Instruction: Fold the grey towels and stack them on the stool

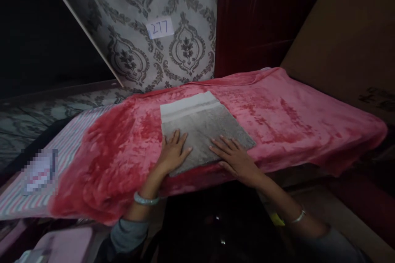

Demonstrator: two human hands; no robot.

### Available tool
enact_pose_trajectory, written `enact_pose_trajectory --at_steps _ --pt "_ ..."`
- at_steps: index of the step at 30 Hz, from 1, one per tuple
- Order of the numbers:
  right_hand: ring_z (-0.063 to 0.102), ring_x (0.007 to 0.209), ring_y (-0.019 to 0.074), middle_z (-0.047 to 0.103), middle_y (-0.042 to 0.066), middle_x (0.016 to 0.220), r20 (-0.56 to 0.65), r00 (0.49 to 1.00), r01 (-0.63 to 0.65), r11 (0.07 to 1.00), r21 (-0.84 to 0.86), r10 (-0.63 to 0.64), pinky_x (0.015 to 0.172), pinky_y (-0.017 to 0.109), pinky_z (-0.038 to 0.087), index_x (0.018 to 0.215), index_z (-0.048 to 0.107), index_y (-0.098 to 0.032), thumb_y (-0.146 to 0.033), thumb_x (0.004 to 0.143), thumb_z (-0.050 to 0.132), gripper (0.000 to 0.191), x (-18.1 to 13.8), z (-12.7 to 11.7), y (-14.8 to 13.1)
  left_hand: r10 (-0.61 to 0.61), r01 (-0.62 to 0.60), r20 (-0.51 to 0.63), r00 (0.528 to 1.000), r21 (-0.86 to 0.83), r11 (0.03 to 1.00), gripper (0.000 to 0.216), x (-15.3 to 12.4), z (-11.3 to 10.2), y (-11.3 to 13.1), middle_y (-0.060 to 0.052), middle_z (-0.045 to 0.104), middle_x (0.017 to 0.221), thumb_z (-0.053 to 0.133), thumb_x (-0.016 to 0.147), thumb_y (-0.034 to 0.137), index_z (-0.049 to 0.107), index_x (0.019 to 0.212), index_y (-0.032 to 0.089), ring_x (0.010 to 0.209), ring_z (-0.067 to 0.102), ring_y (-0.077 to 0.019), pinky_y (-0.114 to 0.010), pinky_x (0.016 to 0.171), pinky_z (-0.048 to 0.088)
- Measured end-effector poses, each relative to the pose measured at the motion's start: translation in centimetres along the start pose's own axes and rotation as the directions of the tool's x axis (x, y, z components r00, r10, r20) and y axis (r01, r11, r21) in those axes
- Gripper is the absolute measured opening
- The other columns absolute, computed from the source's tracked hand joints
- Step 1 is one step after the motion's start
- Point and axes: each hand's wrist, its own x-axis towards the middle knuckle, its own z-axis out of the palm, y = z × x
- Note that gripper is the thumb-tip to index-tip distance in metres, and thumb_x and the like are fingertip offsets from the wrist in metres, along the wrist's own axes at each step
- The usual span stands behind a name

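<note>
A grey cloth with a whitish band along its far edge (197, 125) lies flat, looking like a folded towel. Under it spreads a pink-red plush blanket (271, 119). My left hand (173, 153) rests on the cloth's near left part, fingers spread and pointing away from me. On the near right part lies my right hand (236, 158), its fingers stretched out toward the cloth's middle. Both palms face down, and neither hand grips anything.
Striped fabric (69, 144) shows at the left, with a blurred-out item (40, 171) on it. Patterned wallpaper (188, 45) bears a paper marked 277 (160, 28). A dark red panel (247, 20) and a large brown carton (348, 37) stand behind. A pink plastic object (66, 242) sits below left.
</note>
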Motion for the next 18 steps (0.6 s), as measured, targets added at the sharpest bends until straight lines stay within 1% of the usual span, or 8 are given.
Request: enact_pose_trajectory --at_steps 2,4,7,9,11,14,16,18 --pt "0.024 0.149 0.024 0.038 0.001 0.158 -0.062 0.998 -0.024 0.997 0.07 0.029 0.118 0.056 0.025 0.151 0.04 -0.032 -0.036 0.103 0.037 0.048 -1.6 0.3 -0.1 0.087 -0.086 0.0 0.996 -0.036 0.996 0.059 -2.1 0.2 1.1 -0.016 0.027 0.162 0.041 0.1 0.046 0.033 0.154 0.022 0.151 0.023 -0.0286 -0.061 0.12 0.018" --pt "0.033 0.146 0.0231 0.047 0.003 0.152 -0.146 0.987 -0.048 0.986 0.162 0.072 0.117 0.055 0.029 0.147 0.047 -0.031 -0.034 0.103 0.036 0.046 -2.6 0.3 0.2 0.142 -0.142 -0.009 0.99 -0.061 0.988 0.059 -3.8 0.3 1.9 -0.014 0.028 0.162 0.042 0.099 0.044 0.033 0.154 0.022 0.151 0.024 -0.027 -0.058 0.121 0.02" --pt "0.045 0.138 0.023 0.059 0.006 0.141 -0.284 0.939 -0.123 0.959 0.254 0.195 0.116 0.051 0.035 0.142 0.053 -0.028 -0.034 0.102 0.038 0.043 -2.8 -0.1 0.8 0.171 -0.174 -0.055 0.984 -0.066 0.982 0.062 -5.4 0.5 2.6 -0.014 0.033 0.161 0.051 0.096 0.042 0.036 0.152 0.022 0.15 0.026 -0.0281 -0.057 0.12 0.023" --pt "0.048 0.136 0.0242 0.061 0.007 0.138 -0.326 0.913 -0.165 0.953 0.255 0.246 0.115 0.051 0.037 0.142 0.054 -0.028 -0.034 0.101 0.039 0.044 -2.4 -0.4 0.9 0.178 -0.183 -0.088 0.98 -0.061 0.981 0.061 -5.7 0.6 3.0 -0.013 0.037 0.159 0.057 0.093 0.036 0.04 0.15 0.023 0.149 0.029 -0.0288 -0.056 0.12 0.027" --pt "0.047 0.137 0.0254 0.06 0.007 0.139 -0.312 0.923 -0.16 0.962 0.219 0.225 0.114 0.052 0.037 0.142 0.054 -0.027 -0.034 0.1 0.041 0.045 -1.8 -0.4 0.7 0.167 -0.173 -0.109 0.98 -0.053 0.984 0.057 -5.6 0.6 3.4 -0.012 0.043 0.155 0.058 0.091 0.027 0.046 0.146 0.023 0.146 0.035 -0.0286 -0.053 0.119 0.032" --pt "0.039 0.142 0.0273 0.053 0.006 0.146 -0.232 0.96 -0.129 0.982 0.136 0.158 0.115 0.055 0.034 0.142 0.054 -0.027 -0.029 0.096 0.046 0.046 -1.2 0.3 0.3 0.152 -0.159 -0.123 0.981 -0.043 0.986 0.055 -5.2 0.7 3.5 -0.011 0.049 0.151 0.055 0.089 0.015 0.05 0.143 0.023 0.141 0.043 -0.0274 -0.05 0.116 0.038" --pt "0.036 0.144 0.0275 0.048 0.005 0.151 -0.188 0.972 -0.122 0.988 0.091 0.138 0.115 0.056 0.033 0.144 0.052 -0.029 -0.026 0.094 0.047 0.05 -1.1 0.7 0.4 0.157 -0.163 -0.123 0.98 -0.042 0.986 0.06 -5.2 0.8 3.5 -0.01 0.048 0.152 0.053 0.086 0.008 0.049 0.144 0.024 0.14 0.044 -0.0266 -0.049 0.116 0.039" --pt "0.036 0.143 0.0268 0.049 0.004 0.151 -0.176 0.976 -0.116 0.99 0.075 0.127 0.113 0.056 0.035 0.147 0.049 -0.03 -0.023 0.093 0.047 0.054 -1.1 1.0 0.7 0.161 -0.166 -0.121 0.98 -0.039 0.985 0.069 -5.3 0.9 3.5 -0.009 0.045 0.154 0.049 0.082 0.0 0.046 0.146 0.024 0.142 0.042 -0.0256 -0.048 0.118 0.037"
